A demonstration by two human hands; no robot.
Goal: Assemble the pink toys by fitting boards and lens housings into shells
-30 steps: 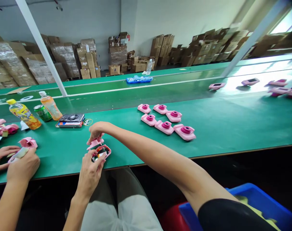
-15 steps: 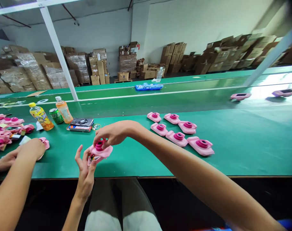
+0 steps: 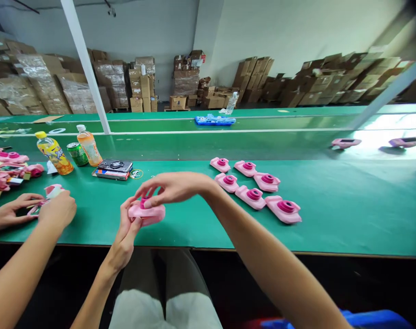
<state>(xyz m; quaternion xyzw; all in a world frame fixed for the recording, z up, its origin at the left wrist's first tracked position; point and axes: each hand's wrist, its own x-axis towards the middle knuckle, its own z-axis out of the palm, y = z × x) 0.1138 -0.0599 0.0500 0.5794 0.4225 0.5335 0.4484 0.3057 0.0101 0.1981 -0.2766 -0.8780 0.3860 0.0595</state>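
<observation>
Both hands are on the pink toy camera (image 3: 146,213), held just above the near edge of the green table (image 3: 331,205). The left hand (image 3: 125,230) cups it from below, fingers wrapped round its left end; the right hand (image 3: 172,187) lies over the top, fingertips pressing near the darker pink lens (mostly hidden, so the exact contact is hard to call). To the right, six finished pink cameras (image 3: 251,185) sit together. At far left, a co-worker's hands (image 3: 57,208) grip another pink piece.
</observation>
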